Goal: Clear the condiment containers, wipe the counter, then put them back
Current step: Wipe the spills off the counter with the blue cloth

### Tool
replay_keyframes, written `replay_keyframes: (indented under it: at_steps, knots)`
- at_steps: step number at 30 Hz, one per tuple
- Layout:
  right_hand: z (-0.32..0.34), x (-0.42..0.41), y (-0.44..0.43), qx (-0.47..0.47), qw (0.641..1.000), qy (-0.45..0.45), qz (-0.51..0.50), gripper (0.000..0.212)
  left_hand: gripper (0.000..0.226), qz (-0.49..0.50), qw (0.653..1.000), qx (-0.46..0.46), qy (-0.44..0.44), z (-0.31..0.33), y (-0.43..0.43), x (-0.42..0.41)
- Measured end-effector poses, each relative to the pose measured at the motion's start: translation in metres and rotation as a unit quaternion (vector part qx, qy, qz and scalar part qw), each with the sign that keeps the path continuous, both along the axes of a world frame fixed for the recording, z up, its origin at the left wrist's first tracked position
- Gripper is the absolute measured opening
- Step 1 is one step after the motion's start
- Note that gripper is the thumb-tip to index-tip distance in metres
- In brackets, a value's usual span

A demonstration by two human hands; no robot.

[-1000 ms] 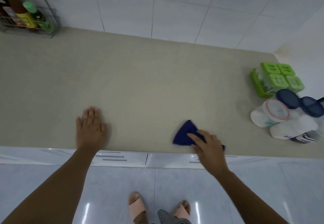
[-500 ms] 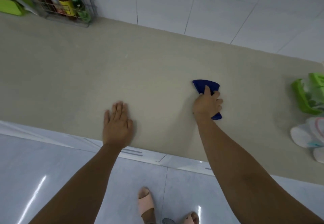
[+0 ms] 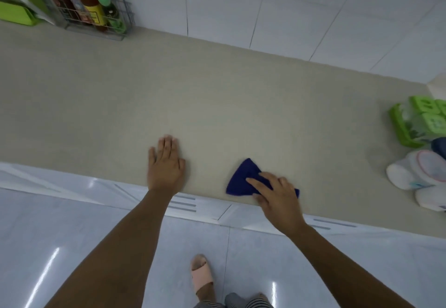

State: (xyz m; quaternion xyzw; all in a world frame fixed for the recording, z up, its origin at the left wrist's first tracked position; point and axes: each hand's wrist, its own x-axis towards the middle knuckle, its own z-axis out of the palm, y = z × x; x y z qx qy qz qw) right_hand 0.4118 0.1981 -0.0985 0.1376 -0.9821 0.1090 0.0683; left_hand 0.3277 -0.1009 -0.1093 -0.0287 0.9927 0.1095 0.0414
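Near the counter's [image 3: 217, 105] front edge, the right hand [image 3: 277, 196] presses spread fingers [image 3: 257, 183] onto the blue cloth [image 3: 241, 180]; the left hand [image 3: 165, 165] lies flat, fingers together.

right hand [image 3: 277, 196] | you pulled the cloth [image 3: 241, 180] back from mid-counter [image 3: 217, 105] to its front edge | fingers flattened on it

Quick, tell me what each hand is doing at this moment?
Left hand: open, flat on the beige counter, holding nothing.
Right hand: fingers spread, pressing the dark blue folded cloth on the counter.
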Motion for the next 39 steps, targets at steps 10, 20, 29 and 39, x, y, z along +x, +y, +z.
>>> replay_keyframes:
  at_steps: [10,20,29,39]
  knots:
    - [0.003,-0.050,-0.039,-0.018,0.973,-0.008,-0.231,0.044,0.080,-0.005,1.000,-0.007,0.005,-0.001,0.006,0.011]
    - [-0.005,0.016,-0.025,-0.019,0.999,-0.014,0.043,0.042,0.056,0.022,1.000,0.011,-0.011,0.005,0.013,0.008]
    - [0.001,0.072,0.162,0.014,0.976,-0.004,-0.217,0.045,0.081,-0.163,0.986,0.027,0.009,0.008,0.142,0.006]
    - [0.020,-0.030,0.228,-0.020,0.939,-0.097,-0.330,0.043,0.072,-0.151,0.988,0.033,0.009,0.000,0.227,0.025]
